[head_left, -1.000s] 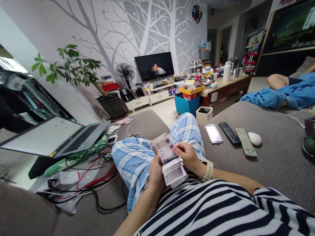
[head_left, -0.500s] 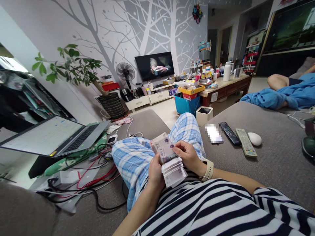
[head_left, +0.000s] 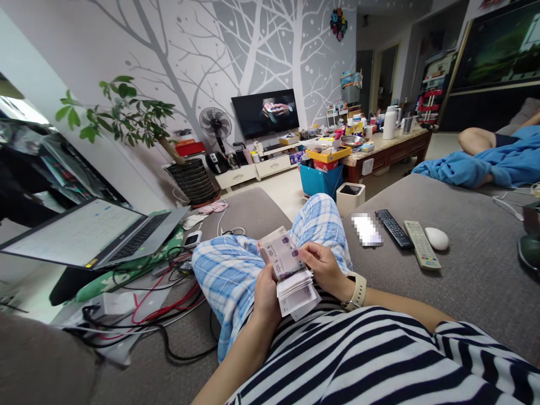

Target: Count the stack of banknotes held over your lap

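A stack of banknotes (head_left: 280, 254) rests above my lap, its printed face with purple marks turned up. My left hand (head_left: 267, 293) is closed around the stack's left side and lower part. Several notes are folded down toward me, and their pale ends (head_left: 296, 289) fan out below the hand. My right hand (head_left: 324, 266), with a pale watch (head_left: 358, 291) on the wrist, is closed at the stack's right edge, thumb and fingers pinching there. Whether a single note or more lies in that pinch is too small to tell.
To the left, an open laptop (head_left: 139, 242) stands on a green cushion beside tangled cables (head_left: 169, 298). On the sofa to the right lie a black remote (head_left: 394, 228), a beige remote (head_left: 422, 244) and a white mouse (head_left: 436, 238). Another person's bent leg (head_left: 485, 138) shows beyond.
The folded-down ends of the notes have shifted slightly and spread differently. The top of the stack has tilted a little. Both hands keep nearly the same place.
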Available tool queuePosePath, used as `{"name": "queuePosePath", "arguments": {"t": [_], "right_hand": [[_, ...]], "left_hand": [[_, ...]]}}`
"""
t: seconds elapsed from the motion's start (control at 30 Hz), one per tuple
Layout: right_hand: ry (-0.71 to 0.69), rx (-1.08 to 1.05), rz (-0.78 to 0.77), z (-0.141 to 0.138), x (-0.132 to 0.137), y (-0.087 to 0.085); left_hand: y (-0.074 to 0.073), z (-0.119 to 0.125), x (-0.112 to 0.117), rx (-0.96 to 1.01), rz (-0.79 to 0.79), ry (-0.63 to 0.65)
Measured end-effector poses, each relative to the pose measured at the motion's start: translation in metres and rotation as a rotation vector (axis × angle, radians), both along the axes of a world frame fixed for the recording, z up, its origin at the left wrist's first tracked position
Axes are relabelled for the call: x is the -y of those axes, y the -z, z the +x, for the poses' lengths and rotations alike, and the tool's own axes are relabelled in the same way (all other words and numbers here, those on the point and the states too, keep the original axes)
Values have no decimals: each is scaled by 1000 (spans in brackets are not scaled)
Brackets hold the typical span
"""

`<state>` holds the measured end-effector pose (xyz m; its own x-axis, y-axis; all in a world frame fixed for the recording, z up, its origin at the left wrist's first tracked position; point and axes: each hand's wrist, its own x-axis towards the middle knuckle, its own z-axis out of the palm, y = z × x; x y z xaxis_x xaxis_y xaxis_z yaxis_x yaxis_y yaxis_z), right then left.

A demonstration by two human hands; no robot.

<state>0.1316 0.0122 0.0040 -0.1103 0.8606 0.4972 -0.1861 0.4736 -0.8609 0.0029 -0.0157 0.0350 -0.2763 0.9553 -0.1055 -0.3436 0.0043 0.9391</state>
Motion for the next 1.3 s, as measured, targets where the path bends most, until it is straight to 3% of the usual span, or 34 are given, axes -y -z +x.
{"name": "queuePosePath", "arguments": {"t": [0.13,0.23,0.4,0.67,0.97,1.3], "right_hand": [[-28,3,11,0,0,1],[-15,-8,-16,-1,-3,4],[97,1,-89,0,-6,7],[133,66,-84,0,-7,7],[108,35,-53,0,-4,7],[69,32,-56,-1,-1,5]], "left_hand": [[7,2,-5,194,-30,39],[13,2,-8,236,-25,41],[17,-1,-6,165,-15,42],[13,1,-5,179,-9,53],[15,1,-7,242,-1,53],[8,1,1,37,19,-23]]}}
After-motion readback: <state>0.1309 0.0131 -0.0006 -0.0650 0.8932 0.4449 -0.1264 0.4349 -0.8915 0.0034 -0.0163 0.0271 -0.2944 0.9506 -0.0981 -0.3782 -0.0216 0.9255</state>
